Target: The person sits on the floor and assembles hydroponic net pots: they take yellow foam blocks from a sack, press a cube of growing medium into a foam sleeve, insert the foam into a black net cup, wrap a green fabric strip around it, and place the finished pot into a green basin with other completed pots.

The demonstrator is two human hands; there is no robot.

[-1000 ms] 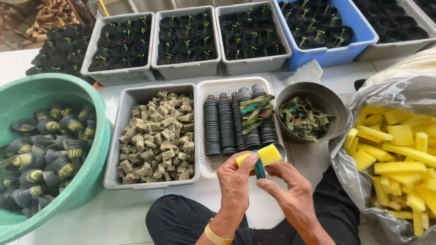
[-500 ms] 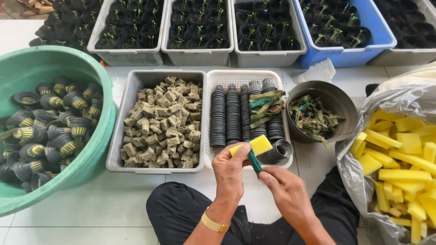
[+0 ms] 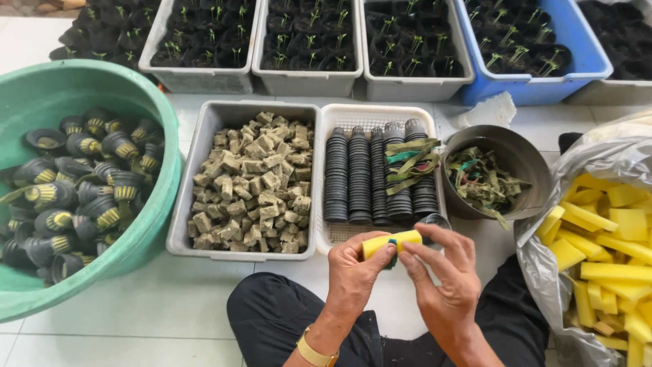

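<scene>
Both my hands meet in front of me over a yellow sponge strip [image 3: 392, 242] with a green strip wrapped into it. My left hand [image 3: 354, 275] pinches the sponge's left end. From the other side, my right hand [image 3: 443, 277] presses fingers on its right end. Just beyond the hands lies a white basket [image 3: 324, 239] with rows of stacked black net cups [image 3: 358, 178] and loose green strips [image 3: 409, 163]. A small black cup [image 3: 435, 220] shows behind my right fingers.
A grey tray of brownish cubes [image 3: 252, 185] sits left of the basket. A green tub [image 3: 153, 219] of filled cups stands far left. A metal bowl [image 3: 530, 166] of green scraps and a plastic bag of yellow sponge pieces [image 3: 608, 255] lie right. Seedling trays [image 3: 305, 34] line the back.
The hands have dropped lower toward my lap and closed the yellow sponge around the green strip; the sponge now lies level between both hands.
</scene>
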